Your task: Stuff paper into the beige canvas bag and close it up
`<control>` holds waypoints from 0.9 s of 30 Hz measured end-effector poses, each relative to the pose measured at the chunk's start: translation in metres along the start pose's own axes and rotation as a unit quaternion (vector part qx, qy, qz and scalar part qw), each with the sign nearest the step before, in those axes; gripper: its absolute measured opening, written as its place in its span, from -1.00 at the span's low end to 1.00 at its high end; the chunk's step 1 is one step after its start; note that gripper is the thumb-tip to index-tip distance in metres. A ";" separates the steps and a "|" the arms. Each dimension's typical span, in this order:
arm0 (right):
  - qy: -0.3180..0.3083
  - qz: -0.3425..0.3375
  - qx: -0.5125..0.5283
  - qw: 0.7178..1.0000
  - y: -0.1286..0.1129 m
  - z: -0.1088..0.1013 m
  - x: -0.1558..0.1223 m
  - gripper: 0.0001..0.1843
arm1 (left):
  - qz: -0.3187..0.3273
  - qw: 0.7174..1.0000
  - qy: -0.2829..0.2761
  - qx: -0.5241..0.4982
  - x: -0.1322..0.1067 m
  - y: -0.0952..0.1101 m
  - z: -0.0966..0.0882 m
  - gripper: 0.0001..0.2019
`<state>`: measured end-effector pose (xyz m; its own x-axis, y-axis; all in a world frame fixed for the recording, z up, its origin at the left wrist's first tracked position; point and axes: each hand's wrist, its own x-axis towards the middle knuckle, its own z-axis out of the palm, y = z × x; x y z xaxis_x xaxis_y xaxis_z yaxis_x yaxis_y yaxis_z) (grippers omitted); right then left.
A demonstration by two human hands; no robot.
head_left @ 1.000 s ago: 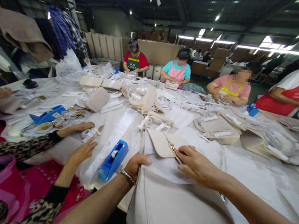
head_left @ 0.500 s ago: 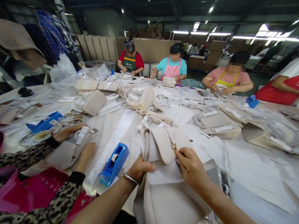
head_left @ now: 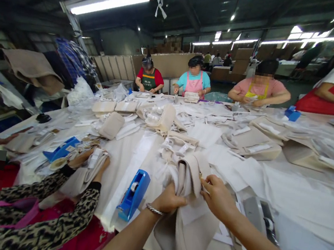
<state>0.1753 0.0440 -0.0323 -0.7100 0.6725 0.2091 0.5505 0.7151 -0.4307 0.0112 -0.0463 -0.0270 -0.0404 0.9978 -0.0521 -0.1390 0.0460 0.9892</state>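
A cream handbag (head_left: 185,227) hangs over the near table edge, folded upright between my hands. My left hand (head_left: 169,200), with a silver bracelet on the wrist, is closed on the bag's left side. My right hand (head_left: 218,196) is closed on the flap near its small gold clasp (head_left: 201,175). A blue tape dispenser (head_left: 134,195) stands just left of my left hand.
A person in leopard-print sleeves (head_left: 50,204) at my left holds another cream bag (head_left: 85,173). Several people in aprons work at the far side of the table (head_left: 299,201). Cream bags, white wrapping and a second blue dispenser (head_left: 62,149) cover the top.
The handbag has been lifted from lying flat and folded upright, its body now hanging off the table edge. Both my hands moved closer together. The neighbour picked up a bag.
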 end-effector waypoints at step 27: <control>0.042 0.032 0.104 0.993 0.041 -0.011 -0.006 -0.64 | -0.083 0.959 0.107 -0.249 0.018 -0.008 0.028 -0.43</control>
<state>0.2070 0.0707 -0.0418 -0.6326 0.7352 0.2438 0.4851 0.6214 -0.6152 0.0393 -0.0279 -0.0323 -0.1718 0.9435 -0.2833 -0.6150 0.1220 0.7790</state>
